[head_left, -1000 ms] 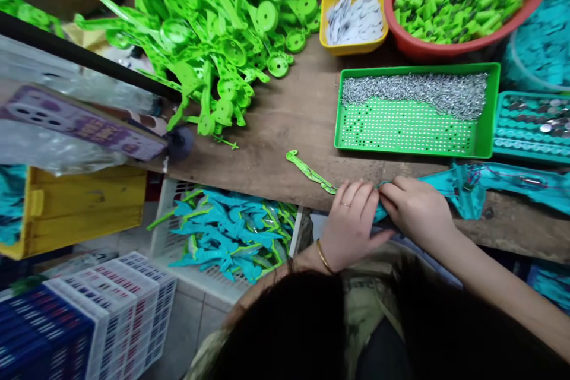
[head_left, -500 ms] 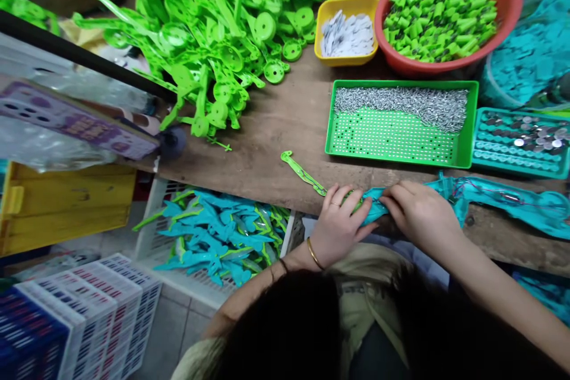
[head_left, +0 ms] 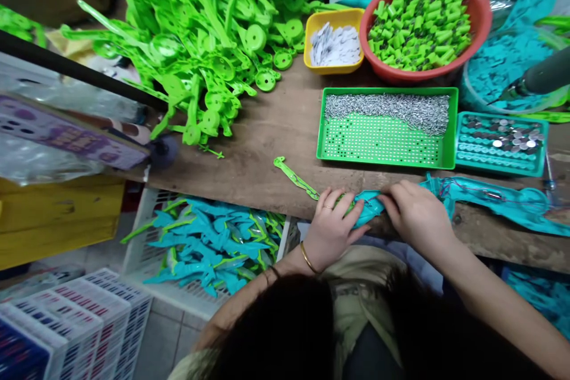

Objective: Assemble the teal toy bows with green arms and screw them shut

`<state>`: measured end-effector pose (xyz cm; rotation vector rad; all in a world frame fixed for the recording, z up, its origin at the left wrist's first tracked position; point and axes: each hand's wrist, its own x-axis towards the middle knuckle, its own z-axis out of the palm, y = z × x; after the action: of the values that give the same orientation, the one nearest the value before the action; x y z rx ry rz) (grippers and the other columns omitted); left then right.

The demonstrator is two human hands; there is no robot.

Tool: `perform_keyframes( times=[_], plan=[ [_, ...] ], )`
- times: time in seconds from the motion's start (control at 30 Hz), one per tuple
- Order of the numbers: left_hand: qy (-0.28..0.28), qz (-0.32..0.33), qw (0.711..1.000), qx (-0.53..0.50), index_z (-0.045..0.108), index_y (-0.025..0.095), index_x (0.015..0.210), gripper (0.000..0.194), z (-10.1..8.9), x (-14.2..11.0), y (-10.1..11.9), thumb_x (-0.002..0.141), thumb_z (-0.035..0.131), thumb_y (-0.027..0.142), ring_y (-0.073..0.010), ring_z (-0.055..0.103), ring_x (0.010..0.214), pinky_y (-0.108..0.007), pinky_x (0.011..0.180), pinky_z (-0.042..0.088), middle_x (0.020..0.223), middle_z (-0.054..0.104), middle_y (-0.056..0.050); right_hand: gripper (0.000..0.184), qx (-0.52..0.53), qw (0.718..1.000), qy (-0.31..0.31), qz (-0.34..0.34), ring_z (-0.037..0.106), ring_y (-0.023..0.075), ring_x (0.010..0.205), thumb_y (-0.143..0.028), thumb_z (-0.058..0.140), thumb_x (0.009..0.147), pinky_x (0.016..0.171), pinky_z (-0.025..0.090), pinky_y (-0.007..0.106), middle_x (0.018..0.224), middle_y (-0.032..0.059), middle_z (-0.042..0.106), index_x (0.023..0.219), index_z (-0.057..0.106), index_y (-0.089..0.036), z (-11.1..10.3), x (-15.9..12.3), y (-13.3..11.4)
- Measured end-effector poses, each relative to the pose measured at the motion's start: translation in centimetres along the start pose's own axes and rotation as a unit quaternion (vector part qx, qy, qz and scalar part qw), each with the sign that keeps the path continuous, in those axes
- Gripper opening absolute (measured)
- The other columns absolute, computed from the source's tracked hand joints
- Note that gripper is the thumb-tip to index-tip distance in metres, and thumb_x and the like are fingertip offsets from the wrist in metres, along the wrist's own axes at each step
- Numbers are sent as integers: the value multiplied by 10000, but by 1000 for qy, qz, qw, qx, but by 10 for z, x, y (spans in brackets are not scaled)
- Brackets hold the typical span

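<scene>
A long blue plastic toy shell (head_left: pixel 369 206) lies along the table's front edge, its open side showing thin wires and a small metal part at the right. My left hand (head_left: pixel 333 222), with a ring and a gold bracelet, wraps its fingers round the left end of this shell. Above the shell's middle, my right hand (head_left: pixel 414 209) has thumb and fingers closed together on it; anything small between the fingertips is hidden. A slim bright-green plastic strip (head_left: pixel 294 179) runs from under my left fingers up and left across the wood.
Behind my hands are a green tray (head_left: pixel 387 164) of small screws and a teal tray (head_left: pixel 501 171) with metal discs. Farther back are a yellow bowl (head_left: pixel 333 69), a red basin (head_left: pixel 427 76) and a heap of green parts (head_left: pixel 218 65). A dark screwdriver-like tool (head_left: pixel 545 76) hangs at right.
The view has shifted, so the trays and basin appear farther left. A dark tool has come into sight at the right. Both hands keep nearly the same hold on the blue shell.
</scene>
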<state>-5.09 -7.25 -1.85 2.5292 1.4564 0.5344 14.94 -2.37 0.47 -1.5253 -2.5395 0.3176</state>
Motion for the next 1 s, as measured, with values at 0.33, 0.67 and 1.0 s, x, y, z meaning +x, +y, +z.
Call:
perform_keyframes(
  times=[0.33,0.67,1.0],
  plan=[
    [5,-3,1000,-11,635,177,1170,367,2,0,-1,919,584,440,-295,548,1142,-538,1034,429,1179,658,-134,274,-43,996,18,71,557,197,734,-297,448,963,687,365,318,750,64,621,836,653,-167,0,-17,12],
    [38,20,999,17,644,158,1132,311,6,4,-7,919,594,379,-308,562,1120,-540,1007,458,1146,658,-143,186,-57,996,-17,73,617,224,815,-189,536,906,691,383,341,853,76,693,786,678,-182,-12,-5,-2],
    [145,-51,988,4,503,238,1366,470,-15,-5,-57,907,599,266,-354,484,1283,-573,1042,417,1308,566,-154,322,37,914,263,305,676,153,766,-349,448,944,671,476,252,892,101,738,995,689,-141,-99,-23,133]
  ],
)
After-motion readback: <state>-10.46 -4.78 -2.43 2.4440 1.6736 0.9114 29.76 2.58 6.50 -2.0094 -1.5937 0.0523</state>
